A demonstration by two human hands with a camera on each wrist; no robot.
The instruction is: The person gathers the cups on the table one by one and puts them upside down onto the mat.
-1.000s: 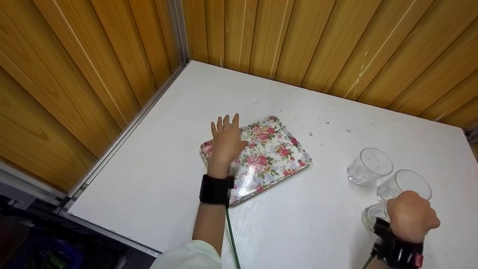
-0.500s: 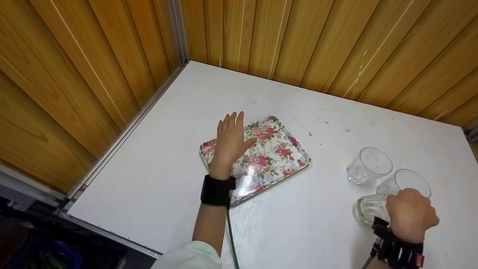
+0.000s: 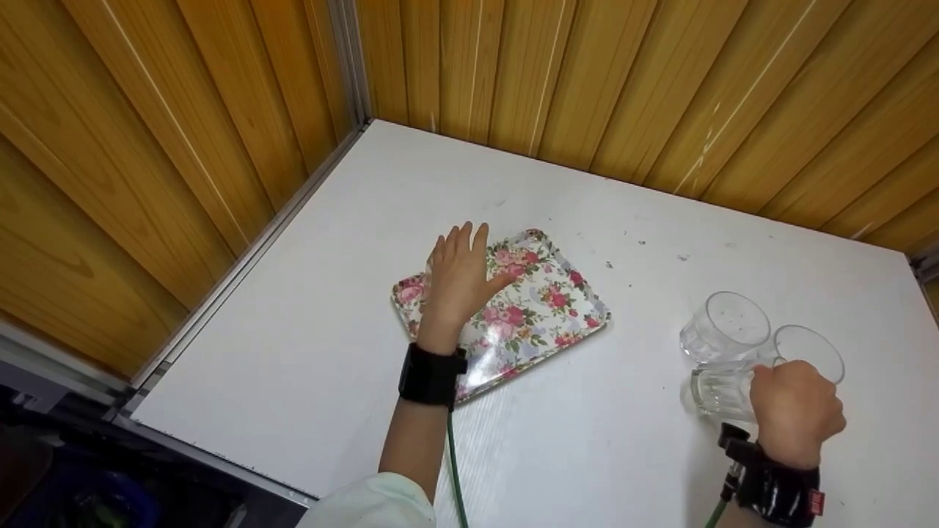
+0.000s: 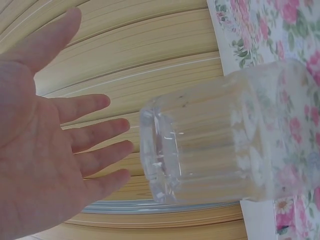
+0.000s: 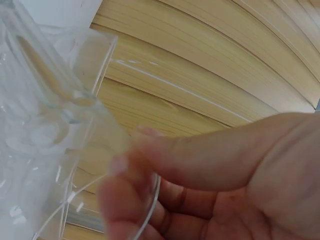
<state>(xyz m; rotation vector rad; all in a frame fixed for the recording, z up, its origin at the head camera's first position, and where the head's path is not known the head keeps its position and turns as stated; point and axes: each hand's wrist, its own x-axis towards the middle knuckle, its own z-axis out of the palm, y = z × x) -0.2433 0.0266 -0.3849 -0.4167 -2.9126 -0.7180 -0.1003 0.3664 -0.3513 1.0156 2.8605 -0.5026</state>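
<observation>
Just over the floral tray [image 3: 543, 315], my left hand [image 3: 458, 282] is spread with straight fingers and holds nothing. In the left wrist view, a clear glass [image 4: 210, 140] stands mouth down on the tray, its thick base close to my fingertips; the hand mostly hides it in the head view. At the right, my right hand [image 3: 796, 407] pinches a tilted drinking glass [image 3: 722, 389] by its rim, its base pointing left. The right wrist view shows thumb [image 5: 210, 152] and fingers on that rim.
Two more clear glasses stand close behind the held one: a nearer-left glass [image 3: 726, 326] and a right glass [image 3: 810, 352], partly overlapped by the hand. Wood-panelled walls [image 3: 587, 81] border the white table [image 3: 308, 352] at the back and left.
My right hand has tipped its glass, swinging the base leftward and up, and shifted slightly back and left. My left hand has drifted a little right over the tray, fingers still spread.
</observation>
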